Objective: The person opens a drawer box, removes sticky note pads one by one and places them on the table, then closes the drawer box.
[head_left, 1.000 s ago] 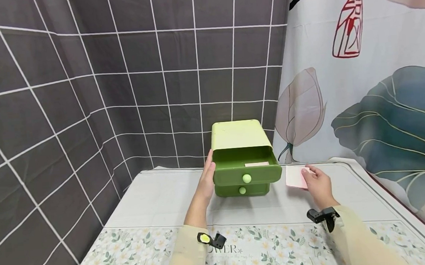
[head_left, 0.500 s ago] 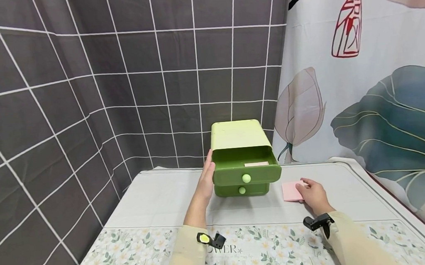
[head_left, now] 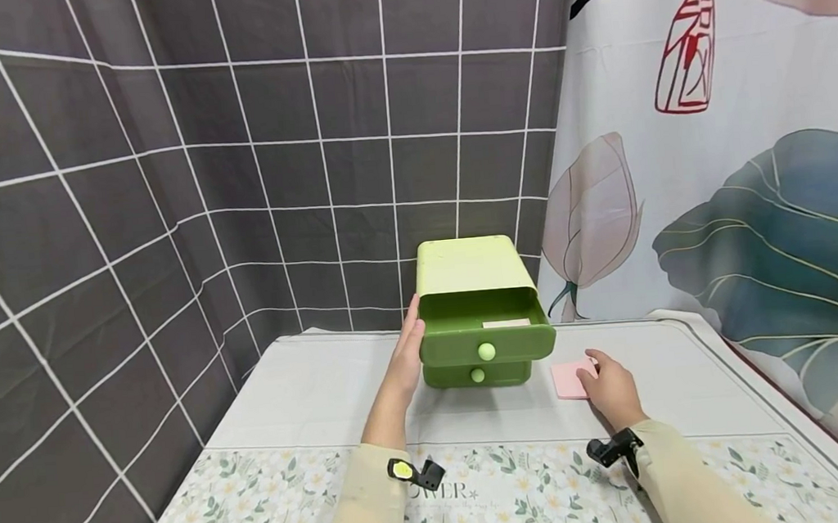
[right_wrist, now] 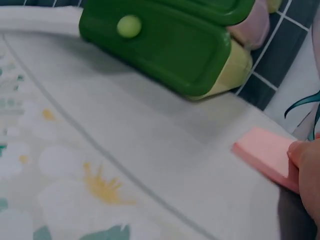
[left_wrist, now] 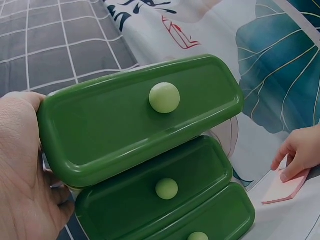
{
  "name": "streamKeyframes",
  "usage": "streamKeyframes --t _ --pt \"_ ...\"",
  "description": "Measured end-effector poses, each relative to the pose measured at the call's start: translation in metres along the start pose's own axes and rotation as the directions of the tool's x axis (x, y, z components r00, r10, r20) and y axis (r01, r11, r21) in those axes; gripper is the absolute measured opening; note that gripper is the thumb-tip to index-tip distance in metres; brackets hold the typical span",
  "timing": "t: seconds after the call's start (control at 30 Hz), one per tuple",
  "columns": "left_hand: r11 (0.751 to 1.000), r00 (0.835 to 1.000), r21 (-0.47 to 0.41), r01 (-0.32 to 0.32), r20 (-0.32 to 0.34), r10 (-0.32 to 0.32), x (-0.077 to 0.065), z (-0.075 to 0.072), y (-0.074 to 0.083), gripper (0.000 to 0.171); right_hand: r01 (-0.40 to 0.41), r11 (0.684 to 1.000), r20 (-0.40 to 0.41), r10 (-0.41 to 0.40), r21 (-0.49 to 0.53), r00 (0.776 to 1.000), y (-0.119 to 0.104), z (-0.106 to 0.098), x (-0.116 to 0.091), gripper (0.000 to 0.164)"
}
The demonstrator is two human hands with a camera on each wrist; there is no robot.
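Observation:
A small desktop drawer cabinet with a pale green shell (head_left: 471, 264) and dark green drawers stands on the table. Its top drawer (head_left: 455, 349) is pulled out, and a pale flat piece (head_left: 507, 323) shows inside. My left hand (head_left: 402, 369) rests along the cabinet's left side with its fingers fairly straight; in the left wrist view its thumb is at the edge of the top drawer (left_wrist: 115, 125). To the right of the cabinet, my right hand (head_left: 614, 387) pinches a square pink sticky note pad (head_left: 569, 381) between thumb and fingers, low over the tabletop.
A white cloth with a flowered band (head_left: 526, 491) covers the table. Behind it hangs a dark grid-patterned curtain (head_left: 353, 176), and a white printed curtain (head_left: 596, 75) hangs at the right. The lower drawer (head_left: 443, 377) is pushed in.
My right hand has brought the pink pad nearer to me and leftward, and lower toward the table; its pink face now shows more squarely. The left hand and the cabinet have stayed put.

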State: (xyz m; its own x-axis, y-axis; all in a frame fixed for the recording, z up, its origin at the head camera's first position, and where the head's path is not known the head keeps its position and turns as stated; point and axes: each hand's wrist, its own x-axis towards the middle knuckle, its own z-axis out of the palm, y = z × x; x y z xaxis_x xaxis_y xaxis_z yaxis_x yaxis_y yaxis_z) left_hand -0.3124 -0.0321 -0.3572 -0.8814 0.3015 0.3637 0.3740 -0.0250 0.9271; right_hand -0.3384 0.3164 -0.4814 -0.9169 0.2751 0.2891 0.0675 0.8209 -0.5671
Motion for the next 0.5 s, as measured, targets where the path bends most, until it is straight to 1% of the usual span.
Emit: streamKeyframes --t 0.1,0.13,0.23,0.37,0.5 --pt "1.0 1.0 -0.003 0.005 0.002 -0.005 0.0 0.0 -0.001 0.049 0.055 0.998 -0.07 -0.058 -0.043 0.996 0.003 0.004 -0.003 0.042" --pt "1.0 1.0 -0.007 0.006 0.003 -0.006 0.0 0.0 -0.001 0.049 0.062 0.996 -0.088 -0.067 -0.06 0.994 0.004 0.005 -0.004 0.041" --pt "1.0 1.0 -0.014 0.004 0.001 -0.004 0.005 -0.002 -0.012 0.048 0.061 0.991 -0.14 -0.077 -0.115 0.987 0.007 0.007 -0.006 0.042" --pt "1.0 1.0 -0.012 -0.001 -0.015 0.001 0.012 -0.004 -0.027 0.048 0.036 0.986 -0.148 -0.06 -0.161 0.987 0.008 0.005 -0.007 0.049" --pt "1.0 1.0 -0.002 0.005 -0.03 -0.005 0.011 -0.005 -0.027 0.05 0.048 0.987 -0.135 -0.07 -0.155 0.988 0.007 0.004 -0.007 0.053"
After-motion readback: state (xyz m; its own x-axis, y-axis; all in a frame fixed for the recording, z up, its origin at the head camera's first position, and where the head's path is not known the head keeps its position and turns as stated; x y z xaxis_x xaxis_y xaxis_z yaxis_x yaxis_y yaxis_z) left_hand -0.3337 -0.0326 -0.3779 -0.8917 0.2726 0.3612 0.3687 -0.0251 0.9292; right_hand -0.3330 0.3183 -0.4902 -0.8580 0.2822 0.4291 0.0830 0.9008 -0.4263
